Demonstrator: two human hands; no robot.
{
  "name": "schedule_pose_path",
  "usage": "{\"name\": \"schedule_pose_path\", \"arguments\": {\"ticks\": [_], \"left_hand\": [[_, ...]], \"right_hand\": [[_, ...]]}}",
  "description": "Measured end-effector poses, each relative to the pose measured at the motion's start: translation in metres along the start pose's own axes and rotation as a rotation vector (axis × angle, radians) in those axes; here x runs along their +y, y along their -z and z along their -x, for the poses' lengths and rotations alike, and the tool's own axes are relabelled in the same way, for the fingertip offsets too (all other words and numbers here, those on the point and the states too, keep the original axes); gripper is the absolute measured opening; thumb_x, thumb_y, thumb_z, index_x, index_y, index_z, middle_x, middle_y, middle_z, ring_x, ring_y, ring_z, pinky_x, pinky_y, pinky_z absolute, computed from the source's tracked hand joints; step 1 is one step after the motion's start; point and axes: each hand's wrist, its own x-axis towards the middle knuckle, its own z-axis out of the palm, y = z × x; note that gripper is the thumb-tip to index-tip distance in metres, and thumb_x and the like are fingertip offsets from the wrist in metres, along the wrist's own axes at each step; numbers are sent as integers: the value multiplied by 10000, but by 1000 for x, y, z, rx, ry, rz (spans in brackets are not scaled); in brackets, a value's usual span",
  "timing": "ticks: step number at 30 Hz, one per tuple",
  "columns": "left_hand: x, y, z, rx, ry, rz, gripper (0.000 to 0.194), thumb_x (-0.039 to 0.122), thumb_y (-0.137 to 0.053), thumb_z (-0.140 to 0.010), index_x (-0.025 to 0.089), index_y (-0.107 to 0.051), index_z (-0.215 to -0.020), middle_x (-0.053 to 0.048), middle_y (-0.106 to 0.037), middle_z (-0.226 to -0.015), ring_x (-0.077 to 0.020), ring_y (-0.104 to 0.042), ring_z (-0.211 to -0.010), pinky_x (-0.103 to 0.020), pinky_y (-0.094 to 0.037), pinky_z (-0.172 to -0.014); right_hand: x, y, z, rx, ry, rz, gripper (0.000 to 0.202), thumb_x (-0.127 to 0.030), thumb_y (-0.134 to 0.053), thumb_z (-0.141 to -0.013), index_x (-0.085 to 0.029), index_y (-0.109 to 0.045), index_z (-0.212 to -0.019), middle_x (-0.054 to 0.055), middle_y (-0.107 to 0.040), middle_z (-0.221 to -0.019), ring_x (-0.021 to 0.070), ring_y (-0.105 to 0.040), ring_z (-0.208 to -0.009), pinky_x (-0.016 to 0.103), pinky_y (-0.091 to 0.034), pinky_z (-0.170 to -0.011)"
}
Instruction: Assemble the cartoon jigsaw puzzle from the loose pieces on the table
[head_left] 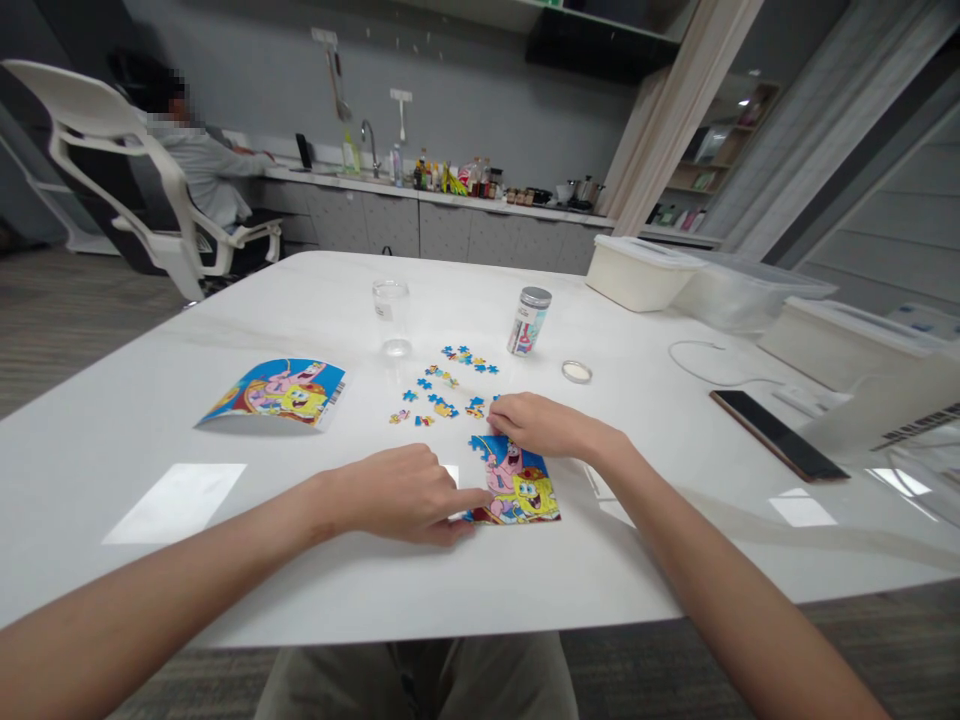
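Note:
A partly joined cartoon puzzle [525, 490] lies flat near the front of the white table. At its left edge rests my left hand [409, 495], index finger extended onto the pieces, the other fingers curled; nothing shows in it. My right hand [529, 422] is at the puzzle's upper edge, fingers pressed together on something too small to make out. Loose puzzle pieces [445, 409] are scattered just beyond the hands. A curled picture sheet [281, 390] with the same cartoon lies to the left.
An open clear jar [391, 320] and a lidded jar [529, 322] stand behind the pieces, with a round lid [577, 372] nearby. To the right are a dark phone [776, 435], a cable and white bins [637, 275]. A person sits at the back left.

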Motion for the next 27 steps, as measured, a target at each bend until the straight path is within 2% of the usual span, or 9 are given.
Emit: {"name": "schedule_pose_path", "arguments": {"ticks": [5, 9, 13, 16, 27], "left_hand": [[-1, -2, 1, 6, -5, -6, 251, 310, -467, -919, 206, -609, -1098, 10, -630, -517, -132, -503, -389, -267, -283, -402], [-1, -1, 1, 26, -1, 20, 242, 293, -453, -923, 210, -602, -1094, 16, -625, -511, -123, -496, -383, -254, -297, -410], [-1, -3, 1, 40, -2, 27, 238, 305, -446, -924, 206, -609, -1067, 18, -614, -504, -124, -482, -374, -260, -305, -404], [-1, -4, 2, 17, 6, 6, 246, 317, -460, -918, 204, -611, -1076, 11, -628, -521, -127, -494, -384, -264, -301, -406], [0, 0, 0, -48, 27, -29, 254, 331, -479, -915, 216, -607, -1103, 11, -635, -534, -135, -525, -410, -267, -272, -405]], "right_hand": [[-4, -1, 1, 37, 42, -15, 213, -269, -382, -948, -187, -537, -827, 73, -630, -904, 175, -548, -801, 291, -384, -707], [-3, 4, 7, -18, 47, -86, 161, -333, -477, -902, -194, -556, -923, 66, -622, -945, 176, -552, -811, 292, -402, -707], [2, 14, 15, -112, 10, -123, 396, -461, -666, -754, -194, -567, -1029, 66, -606, -1011, 198, -556, -881, 300, -431, -748], [5, 18, 17, -144, 10, -140, 482, -469, -726, -680, -201, -564, -1046, 58, -595, -1029, 201, -557, -899, 297, -441, -768], [5, 14, 15, -150, -23, -164, 376, -383, -680, -722, -209, -546, -1028, 51, -599, -1029, 186, -553, -873, 289, -435, -744]]}}
